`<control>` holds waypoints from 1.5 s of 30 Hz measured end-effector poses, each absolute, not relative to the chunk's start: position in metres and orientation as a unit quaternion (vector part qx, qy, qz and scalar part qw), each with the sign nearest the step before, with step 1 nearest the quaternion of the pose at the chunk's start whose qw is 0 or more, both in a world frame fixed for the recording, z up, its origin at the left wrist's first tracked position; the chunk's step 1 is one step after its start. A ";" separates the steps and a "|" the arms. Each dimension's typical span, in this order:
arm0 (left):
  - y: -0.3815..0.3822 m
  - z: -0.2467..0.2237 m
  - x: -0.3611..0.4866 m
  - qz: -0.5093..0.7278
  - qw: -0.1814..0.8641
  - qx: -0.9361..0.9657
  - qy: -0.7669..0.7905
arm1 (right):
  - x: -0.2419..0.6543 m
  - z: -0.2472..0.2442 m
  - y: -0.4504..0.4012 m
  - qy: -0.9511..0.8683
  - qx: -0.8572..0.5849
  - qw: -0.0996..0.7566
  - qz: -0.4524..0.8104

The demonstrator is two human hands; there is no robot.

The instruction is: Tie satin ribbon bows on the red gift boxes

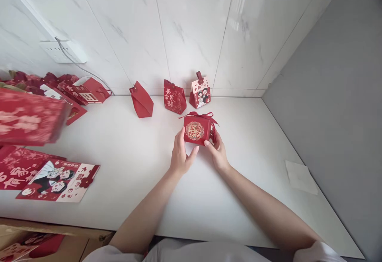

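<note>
A small red gift box (197,130) with gold lettering in a round emblem, a red ribbon bow (201,114) on top and a twisted cord at its right side is between my hands. My left hand (181,154) holds its left side, fingers along the edge and thumb below the front. My right hand (219,152) grips the lower right corner, thumb at the front and the other fingers partly hidden behind. Just beyond stand a white-and-red favor box (200,91) with a cartoon couple, a patterned red favor box (174,97) and a plain red folded box (141,100).
At the left, a blurred red printed item (30,116) hangs over the white table (131,182). Flat printed box sheets (59,180) lie below it, and a red pile (50,85) sits by the wall socket (62,51). A white paper square (301,177) lies at right; a cardboard box (71,246) stands lower left.
</note>
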State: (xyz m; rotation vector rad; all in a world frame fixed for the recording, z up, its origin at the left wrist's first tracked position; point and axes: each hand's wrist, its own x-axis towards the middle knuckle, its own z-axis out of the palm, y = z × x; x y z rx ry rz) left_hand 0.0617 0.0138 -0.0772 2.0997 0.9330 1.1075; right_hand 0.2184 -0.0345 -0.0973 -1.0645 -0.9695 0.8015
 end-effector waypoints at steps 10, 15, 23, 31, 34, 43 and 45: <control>0.026 -0.079 0.064 0.390 0.726 0.479 0.301 | 0.214 -0.090 -0.050 -0.688 -0.461 0.541 0.149; 0.033 -0.068 0.057 0.333 0.847 0.303 0.283 | 0.210 -0.092 -0.050 -0.727 -0.465 0.498 0.088; 0.034 -0.063 0.050 0.285 0.940 0.081 0.168 | 0.212 -0.091 -0.049 -0.674 -0.500 0.540 0.066; 0.029 -0.055 0.052 0.270 0.949 0.050 0.157 | 0.214 -0.093 -0.045 -0.645 -0.514 0.554 0.112; 0.029 -0.057 0.052 0.273 0.948 0.060 0.151 | 0.214 -0.095 -0.044 -0.636 -0.517 0.560 0.121; 0.026 -0.053 0.050 0.278 0.934 0.172 0.142 | 0.215 -0.097 -0.045 -0.612 -0.531 0.569 0.143; 0.026 -0.050 0.050 0.280 0.918 0.205 0.192 | 0.215 -0.098 -0.045 -0.607 -0.531 0.571 0.155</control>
